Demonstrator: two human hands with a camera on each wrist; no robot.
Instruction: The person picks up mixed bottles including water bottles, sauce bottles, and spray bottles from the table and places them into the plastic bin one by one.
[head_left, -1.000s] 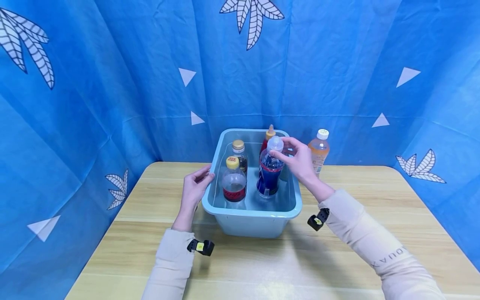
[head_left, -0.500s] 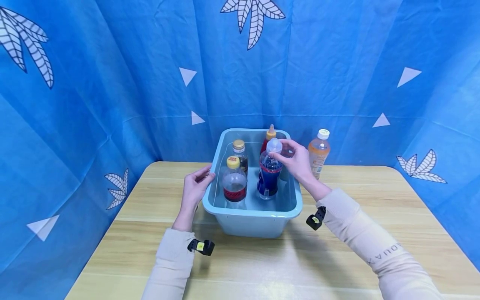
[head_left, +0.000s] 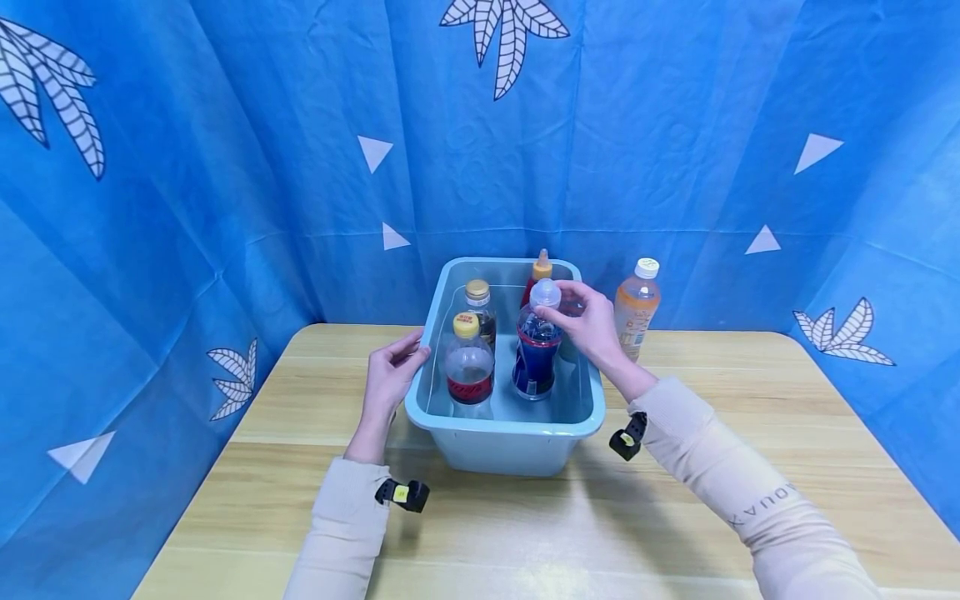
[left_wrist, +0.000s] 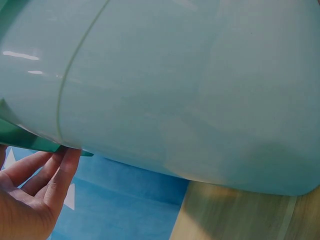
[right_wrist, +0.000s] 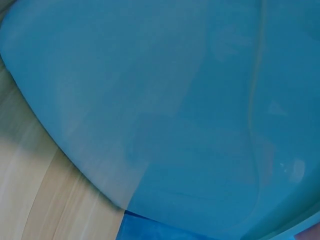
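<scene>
A light blue plastic basin (head_left: 502,450) stands on the table with several bottles inside. My left hand (head_left: 388,375) holds the basin's left rim; in the left wrist view its fingers (left_wrist: 65,172) reach up under the rim. My right hand (head_left: 592,329) reaches over the right rim and pinches a blue-labelled drink bottle (head_left: 536,358) near its clear domed cap. That bottle is upright inside the basin. To its left stand a red-labelled bottle with a yellow cap (head_left: 468,371) and a dark bottle with a gold cap (head_left: 480,308). Behind it is a red squeeze bottle (head_left: 542,271), partly hidden.
An orange drink bottle with a white cap (head_left: 637,304) stands on the wooden table (head_left: 712,400) just right of the basin, behind my right wrist. A blue patterned curtain (head_left: 480,183) hangs along the back and both sides.
My right hand and the blue-labelled bottle have shifted slightly left and down, the bottle's cap coming nearer. My left hand and the basin look the same.
</scene>
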